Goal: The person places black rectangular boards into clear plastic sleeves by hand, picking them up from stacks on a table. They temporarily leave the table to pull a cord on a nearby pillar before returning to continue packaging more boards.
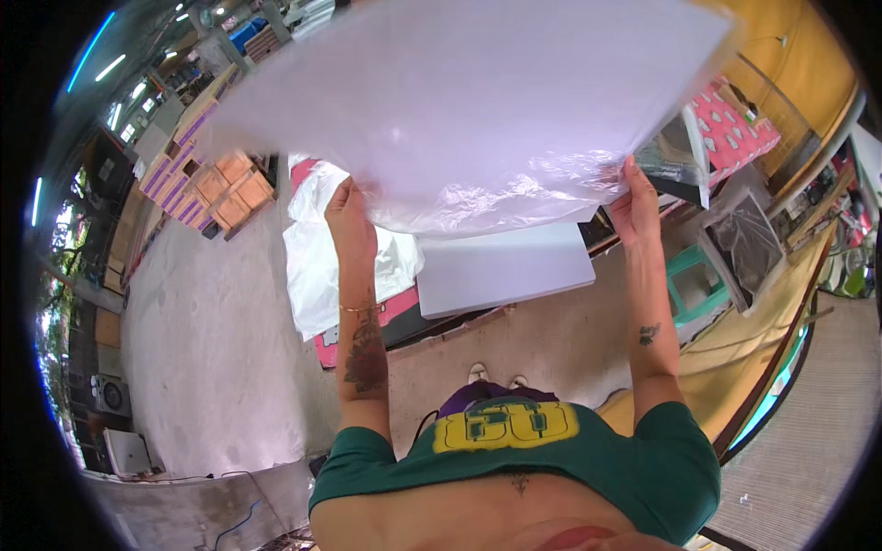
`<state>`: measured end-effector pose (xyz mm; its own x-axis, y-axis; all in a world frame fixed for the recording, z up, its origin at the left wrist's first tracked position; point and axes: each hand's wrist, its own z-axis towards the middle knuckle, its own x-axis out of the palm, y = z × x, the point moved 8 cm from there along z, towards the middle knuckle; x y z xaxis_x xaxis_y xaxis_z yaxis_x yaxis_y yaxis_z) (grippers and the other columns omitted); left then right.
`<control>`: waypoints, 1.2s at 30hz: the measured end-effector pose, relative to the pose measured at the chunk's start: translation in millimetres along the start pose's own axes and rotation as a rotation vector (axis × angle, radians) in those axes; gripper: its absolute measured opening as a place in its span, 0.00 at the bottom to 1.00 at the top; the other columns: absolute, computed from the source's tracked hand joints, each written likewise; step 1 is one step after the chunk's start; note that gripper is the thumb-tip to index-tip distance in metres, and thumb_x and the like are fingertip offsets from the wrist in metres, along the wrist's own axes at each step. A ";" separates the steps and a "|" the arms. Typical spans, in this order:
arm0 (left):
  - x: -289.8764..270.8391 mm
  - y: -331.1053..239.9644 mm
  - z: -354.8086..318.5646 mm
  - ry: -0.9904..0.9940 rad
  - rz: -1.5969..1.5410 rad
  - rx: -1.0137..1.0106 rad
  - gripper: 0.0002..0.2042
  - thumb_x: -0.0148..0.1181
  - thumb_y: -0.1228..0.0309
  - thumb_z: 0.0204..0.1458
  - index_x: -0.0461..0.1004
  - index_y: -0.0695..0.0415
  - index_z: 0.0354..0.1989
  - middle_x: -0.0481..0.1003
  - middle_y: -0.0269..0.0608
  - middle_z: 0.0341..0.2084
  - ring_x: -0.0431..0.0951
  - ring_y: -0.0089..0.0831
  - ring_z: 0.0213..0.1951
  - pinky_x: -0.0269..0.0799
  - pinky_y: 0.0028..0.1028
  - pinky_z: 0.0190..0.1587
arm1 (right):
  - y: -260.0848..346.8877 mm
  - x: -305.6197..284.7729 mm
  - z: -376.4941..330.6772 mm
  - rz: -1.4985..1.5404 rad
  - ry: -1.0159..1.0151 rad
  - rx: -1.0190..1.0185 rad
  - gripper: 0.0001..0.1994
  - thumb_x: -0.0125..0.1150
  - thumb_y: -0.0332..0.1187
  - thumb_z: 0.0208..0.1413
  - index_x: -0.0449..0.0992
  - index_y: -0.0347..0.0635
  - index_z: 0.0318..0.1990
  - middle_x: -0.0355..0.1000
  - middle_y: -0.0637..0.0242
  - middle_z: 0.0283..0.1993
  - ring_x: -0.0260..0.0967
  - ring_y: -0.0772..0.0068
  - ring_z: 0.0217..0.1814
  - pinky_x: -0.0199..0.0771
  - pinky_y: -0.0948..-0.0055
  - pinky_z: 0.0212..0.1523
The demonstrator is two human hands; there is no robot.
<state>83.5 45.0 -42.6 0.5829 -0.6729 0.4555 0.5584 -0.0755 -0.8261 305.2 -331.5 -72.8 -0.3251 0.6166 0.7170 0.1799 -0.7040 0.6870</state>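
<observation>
Raised in front of me is a large, pale sheet in clear, crinkled plastic (478, 101), tilted and blurred along its far edges. My left hand (351, 219) is closed on its near left corner, and the fingers of my right hand (636, 204) pinch the near right edge. Whether a rigid panel fills the whole plastic cannot be made out. Beneath it, a flat white panel (505, 273) lies on a low table with a pink patterned cover (401, 303). Crumpled white plastic (310, 271) rests on the table's left side, below my left hand.
Cartons with purple bands (175, 188) are stacked at the far left beside brown boxes (230, 184). To the right stand a green stool (680, 280) and a plastic-wrapped, framed panel (749, 243). A pink patterned bundle (730, 129) sits farther back, near a yellow tarp (822, 46).
</observation>
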 end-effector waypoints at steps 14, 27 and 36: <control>-52.2 154.1 -65.8 0.083 0.969 0.045 0.09 0.60 0.75 0.50 0.73 0.65 0.37 0.68 0.38 0.29 0.70 0.27 0.34 0.69 0.24 0.36 | -72.0 -162.7 -37.4 -0.971 -0.244 -0.234 0.08 0.56 0.36 0.58 0.72 0.40 0.38 0.65 0.74 0.31 0.60 0.82 0.31 0.65 0.78 0.31; 219.4 269.3 -22.8 0.199 -0.118 -0.727 0.09 0.49 0.76 0.54 0.64 0.72 0.38 0.70 0.50 0.31 0.77 0.39 0.27 0.80 0.31 0.31 | 112.0 -255.4 62.2 -0.189 -0.609 -0.544 0.16 0.44 0.26 0.51 0.66 0.29 0.47 0.69 0.53 0.45 0.66 0.66 0.46 0.66 0.70 0.48; 138.1 190.6 -56.9 0.259 0.200 -0.393 0.20 0.54 0.76 0.52 0.64 0.70 0.53 0.71 0.47 0.36 0.78 0.38 0.38 0.77 0.31 0.42 | 121.5 -259.5 36.5 -0.609 -0.703 -0.558 0.20 0.56 0.42 0.54 0.74 0.34 0.46 0.73 0.57 0.45 0.68 0.65 0.47 0.65 0.67 0.51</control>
<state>236.9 -104.1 -156.1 0.4621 -0.8591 0.2201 0.1575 -0.1647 -0.9737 445.3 -564.1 -171.1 0.4194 0.8556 0.3033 -0.3372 -0.1633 0.9272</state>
